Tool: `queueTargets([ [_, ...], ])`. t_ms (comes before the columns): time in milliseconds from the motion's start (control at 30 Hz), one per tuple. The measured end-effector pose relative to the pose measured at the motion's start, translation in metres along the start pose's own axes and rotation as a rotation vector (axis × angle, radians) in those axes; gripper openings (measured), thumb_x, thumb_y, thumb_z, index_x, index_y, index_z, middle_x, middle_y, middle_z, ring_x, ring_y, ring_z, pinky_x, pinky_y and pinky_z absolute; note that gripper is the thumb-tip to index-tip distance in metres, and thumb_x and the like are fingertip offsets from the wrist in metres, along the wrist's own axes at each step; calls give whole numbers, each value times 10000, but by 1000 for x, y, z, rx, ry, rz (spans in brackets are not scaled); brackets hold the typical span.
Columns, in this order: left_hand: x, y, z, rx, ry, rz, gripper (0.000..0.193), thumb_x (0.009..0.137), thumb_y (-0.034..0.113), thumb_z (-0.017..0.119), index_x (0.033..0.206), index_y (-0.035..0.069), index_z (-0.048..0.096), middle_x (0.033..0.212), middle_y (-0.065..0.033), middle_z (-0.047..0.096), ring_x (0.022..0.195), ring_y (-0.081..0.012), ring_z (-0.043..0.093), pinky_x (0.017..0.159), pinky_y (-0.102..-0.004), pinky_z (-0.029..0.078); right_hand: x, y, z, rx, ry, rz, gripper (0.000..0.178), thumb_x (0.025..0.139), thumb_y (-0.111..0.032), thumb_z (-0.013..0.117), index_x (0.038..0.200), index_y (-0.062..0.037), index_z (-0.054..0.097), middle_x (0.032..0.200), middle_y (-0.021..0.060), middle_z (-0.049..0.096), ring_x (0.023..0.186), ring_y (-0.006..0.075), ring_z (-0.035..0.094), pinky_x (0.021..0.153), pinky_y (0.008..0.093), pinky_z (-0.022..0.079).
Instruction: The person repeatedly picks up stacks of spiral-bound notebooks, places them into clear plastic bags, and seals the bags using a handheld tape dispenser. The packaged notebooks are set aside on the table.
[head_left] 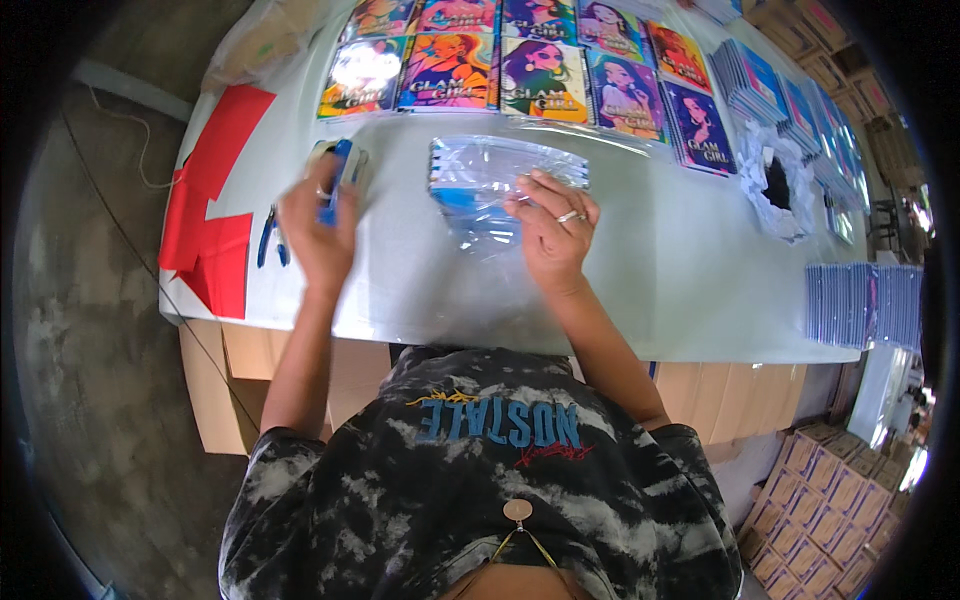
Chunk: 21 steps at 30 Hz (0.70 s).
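My right hand [556, 228] grips the near right side of a clear plastic wrapper around a stack of spiral notebooks [508, 165]. Loose film [485, 238] bunches below the stack and catches the light. To the left, my left hand [318, 228] has its fingers around a blue hand-held tool [338, 180] with pale parts. Motion blurs it, and its exact kind is unclear. A pair of dark-blue-handled cutters or scissors [268, 240] lies on the white table [420, 300], left of that hand.
Two rows of colourful spiral notebooks [450, 75] lie at the table's far side. Red sheets [215, 240] lie along the left edge. Notebook stacks [755, 85], crumpled plastic [790, 195] and an upright row of notebooks [850, 300] stand at the right. Cardboard cartons [820, 490] are piled beyond.
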<state>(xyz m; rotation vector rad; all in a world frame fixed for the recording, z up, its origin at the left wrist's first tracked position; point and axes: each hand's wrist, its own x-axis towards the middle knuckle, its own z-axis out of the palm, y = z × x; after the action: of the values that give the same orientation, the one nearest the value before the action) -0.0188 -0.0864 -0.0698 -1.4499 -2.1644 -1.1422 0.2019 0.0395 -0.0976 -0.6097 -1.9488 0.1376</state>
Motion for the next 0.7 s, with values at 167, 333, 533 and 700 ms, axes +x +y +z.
queueTargets([
  [167,-5,-156,-22,-279,-705,-1118,411,856,474,530,993,106,648,829,-66,578,684,-166,440,552,-300,367,-1,1,3,17,-18,-37,146,679,-46,705,723,-183,679,953,-39,675,976,139,611,843,279,343],
  [333,0,-152,-20,-464,-877,-1002,437,845,492,531,965,91,654,884,-35,557,744,-152,416,649,-308,374,-1,2,3,-23,-19,-60,161,690,-29,704,716,-185,677,948,-31,676,958,146,617,839,275,345],
  [533,-69,-172,-46,-1412,-688,-921,157,857,174,557,835,50,649,1384,-115,361,1304,-314,336,974,-414,388,-2,3,2,-34,-9,-58,165,693,-27,709,708,-187,673,955,-31,674,964,142,613,841,271,341],
  [700,-68,-165,-29,338,-155,-548,200,856,171,583,835,-8,670,621,-78,637,560,-155,598,561,-305,467,-3,4,4,-14,-25,-52,159,691,-37,713,712,-189,673,957,-31,673,962,142,612,847,277,335],
])
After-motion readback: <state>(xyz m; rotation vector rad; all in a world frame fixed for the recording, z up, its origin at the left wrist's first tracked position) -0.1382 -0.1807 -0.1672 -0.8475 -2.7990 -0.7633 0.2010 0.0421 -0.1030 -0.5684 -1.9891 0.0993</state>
